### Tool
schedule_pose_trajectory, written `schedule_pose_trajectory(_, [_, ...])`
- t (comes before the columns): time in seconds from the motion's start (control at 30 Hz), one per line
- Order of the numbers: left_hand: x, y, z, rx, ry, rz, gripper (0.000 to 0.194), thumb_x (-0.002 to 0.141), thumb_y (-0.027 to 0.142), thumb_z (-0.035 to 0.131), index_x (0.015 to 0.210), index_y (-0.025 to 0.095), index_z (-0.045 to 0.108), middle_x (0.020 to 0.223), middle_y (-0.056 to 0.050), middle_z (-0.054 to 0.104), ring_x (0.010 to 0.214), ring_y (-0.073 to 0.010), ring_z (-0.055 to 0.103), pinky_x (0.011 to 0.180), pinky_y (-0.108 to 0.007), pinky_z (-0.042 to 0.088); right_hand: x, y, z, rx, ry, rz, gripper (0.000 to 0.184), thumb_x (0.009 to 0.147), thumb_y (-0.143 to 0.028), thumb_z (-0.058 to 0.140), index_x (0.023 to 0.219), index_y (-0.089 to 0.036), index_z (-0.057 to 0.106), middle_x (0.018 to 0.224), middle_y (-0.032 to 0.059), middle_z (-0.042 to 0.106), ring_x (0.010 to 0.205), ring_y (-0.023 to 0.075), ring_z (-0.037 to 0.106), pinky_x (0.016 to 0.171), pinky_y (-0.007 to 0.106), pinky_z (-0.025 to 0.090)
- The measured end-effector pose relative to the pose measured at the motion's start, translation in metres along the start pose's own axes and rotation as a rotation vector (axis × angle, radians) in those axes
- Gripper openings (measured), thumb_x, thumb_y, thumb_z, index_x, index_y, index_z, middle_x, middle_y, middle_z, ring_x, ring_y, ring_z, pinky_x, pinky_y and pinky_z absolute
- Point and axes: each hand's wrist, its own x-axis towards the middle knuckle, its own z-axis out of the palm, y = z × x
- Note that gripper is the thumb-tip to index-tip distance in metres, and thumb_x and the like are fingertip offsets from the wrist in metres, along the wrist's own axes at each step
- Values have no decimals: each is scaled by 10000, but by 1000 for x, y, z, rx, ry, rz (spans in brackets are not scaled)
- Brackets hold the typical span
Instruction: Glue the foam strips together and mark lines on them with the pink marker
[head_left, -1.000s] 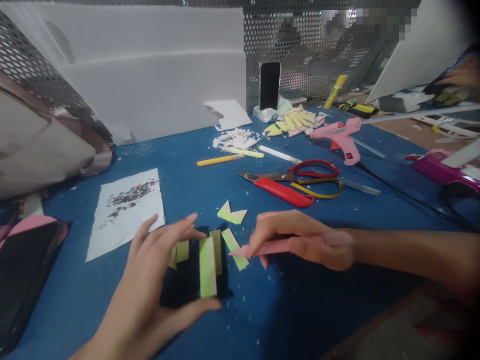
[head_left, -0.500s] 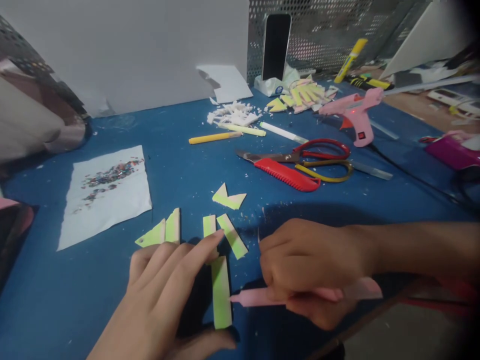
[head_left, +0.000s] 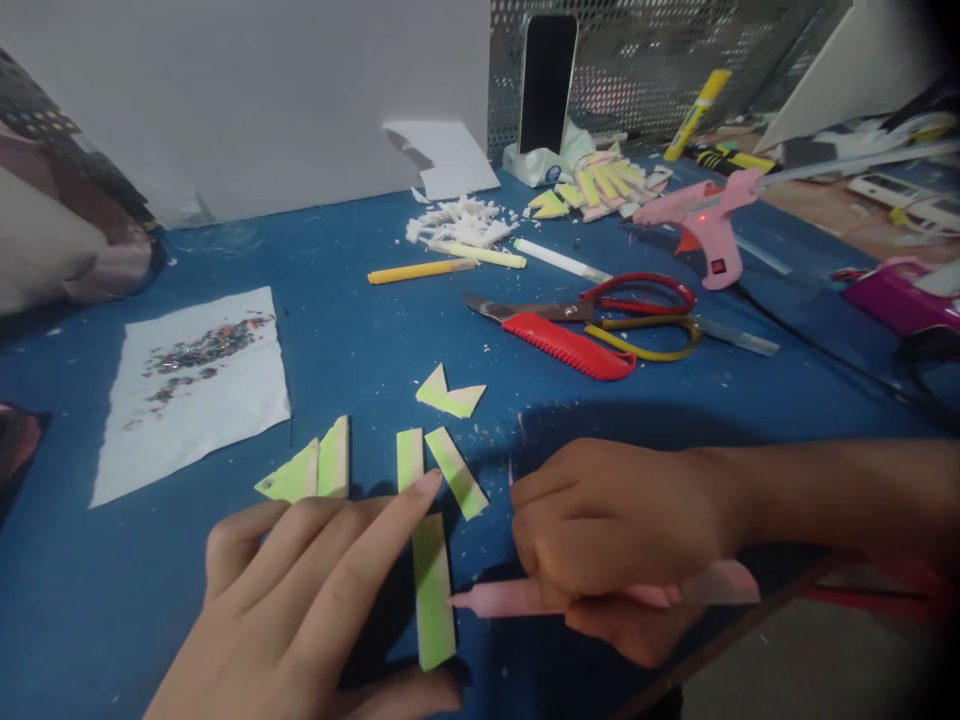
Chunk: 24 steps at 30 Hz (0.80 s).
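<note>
Tabletop (head_left: 345, 345) open between speckled paper (head_left: 196, 385) and red cutter (head_left: 568, 345); green strip (head_left: 435, 610), pink pen (head_left: 510, 598) block nearer side.

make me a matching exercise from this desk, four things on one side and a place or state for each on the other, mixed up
Things
1. Pink pen
2. Phone
3. Pink glue gun
4. Multicoloured bits

Places and states
A. Scattered on a white sheet
B. Standing upright, screen dark
C. Held in the right hand
D. Showing a small red light

Right pairs: 1-C, 2-B, 3-D, 4-A
</note>
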Motion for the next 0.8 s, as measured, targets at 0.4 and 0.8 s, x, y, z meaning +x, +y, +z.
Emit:
schedule_pose_trajectory(0.4, [-5, -5, 6, -45, 54, -38, 907, 807, 646, 636, 1547, 328, 220, 1108, -26, 705, 959, -307, 626, 857, -470, 351, -1, 2, -1, 44, -9, 7, 33, 850, -176, 495, 832, -198, 479, 763, -11, 623, 741, 124, 562, 675, 245, 475])
schedule_pose_trajectory(0.8, [-3, -4, 5, -106, 45, -64, 877, 825, 644, 630, 1541, 353, 216, 1138, -6, 702, 985, -287, 640, 895, -458, 362, -2, 3, 0, -3, 56, 117, 92, 818, -116, 504, 861, -194, 481, 773, -13, 610, 713, 112, 534, 642, 235, 444])
